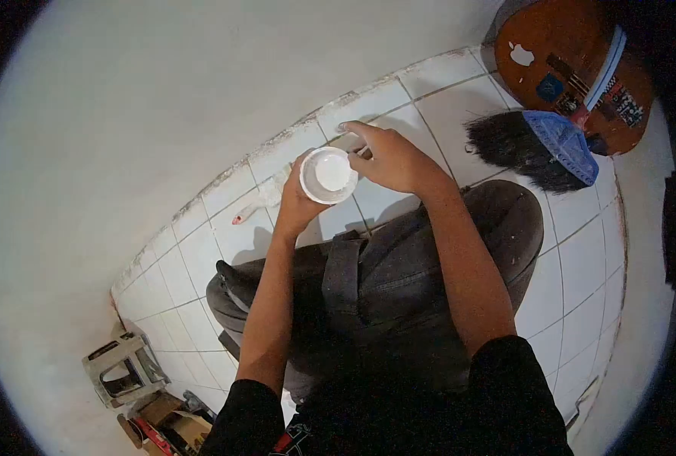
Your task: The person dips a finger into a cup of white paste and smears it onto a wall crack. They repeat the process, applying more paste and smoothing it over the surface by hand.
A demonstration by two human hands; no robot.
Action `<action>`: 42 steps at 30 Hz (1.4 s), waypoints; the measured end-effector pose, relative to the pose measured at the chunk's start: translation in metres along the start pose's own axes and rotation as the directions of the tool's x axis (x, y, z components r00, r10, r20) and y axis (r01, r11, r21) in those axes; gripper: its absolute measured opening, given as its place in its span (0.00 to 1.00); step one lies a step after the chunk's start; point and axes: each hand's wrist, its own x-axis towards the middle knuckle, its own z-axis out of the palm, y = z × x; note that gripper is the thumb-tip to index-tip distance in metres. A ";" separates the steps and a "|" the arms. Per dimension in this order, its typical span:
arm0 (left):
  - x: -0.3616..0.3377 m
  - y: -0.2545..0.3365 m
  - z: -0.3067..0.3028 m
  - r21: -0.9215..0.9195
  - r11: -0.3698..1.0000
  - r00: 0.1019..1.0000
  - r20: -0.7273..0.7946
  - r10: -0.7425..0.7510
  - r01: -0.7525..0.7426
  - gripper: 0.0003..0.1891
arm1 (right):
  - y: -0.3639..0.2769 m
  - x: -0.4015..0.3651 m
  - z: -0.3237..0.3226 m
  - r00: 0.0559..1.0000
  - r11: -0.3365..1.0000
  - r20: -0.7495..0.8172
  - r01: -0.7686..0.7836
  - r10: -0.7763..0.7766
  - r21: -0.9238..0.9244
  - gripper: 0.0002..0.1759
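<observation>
Shirt (383,422) black, sleeves (516,384) short; red-and-white print (291,439) on front. Trousers (406,304) dark grey, seams (408,280) showing from here, pale flecks (514,237) near right knee (516,209).

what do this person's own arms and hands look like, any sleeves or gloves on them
The left hand and right hand wear no gloves, and no watch or bracelet shows. Both forearms are uncovered. The left sleeve and right sleeve are black and short, with no marking visible on either.

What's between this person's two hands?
A white cup, in the head view: the left hand holds it, and the right hand is at its rim.
</observation>
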 end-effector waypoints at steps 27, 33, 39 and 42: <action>-0.004 -0.010 0.009 0.199 0.977 0.990 -0.096 0.100 -0.080 0.34 | -0.025 -0.022 -0.017 0.987 0.989 0.081 0.139 -0.136 -0.038 0.20; 0.001 -0.007 0.011 0.091 0.995 0.989 -0.141 0.049 -0.036 0.43 | -0.022 -0.031 -0.007 0.988 0.972 0.149 0.071 -0.038 -0.223 0.18; 0.001 -0.013 0.011 0.017 0.997 0.990 -0.122 0.073 -0.072 0.51 | -0.020 -0.029 -0.006 0.991 0.966 0.128 -0.006 0.041 -0.259 0.21; 0.000 -0.005 0.014 0.179 0.977 0.986 -0.100 0.132 -0.112 0.50 | -0.023 -0.028 -0.010 0.986 0.965 0.147 -0.042 0.083 -0.259 0.21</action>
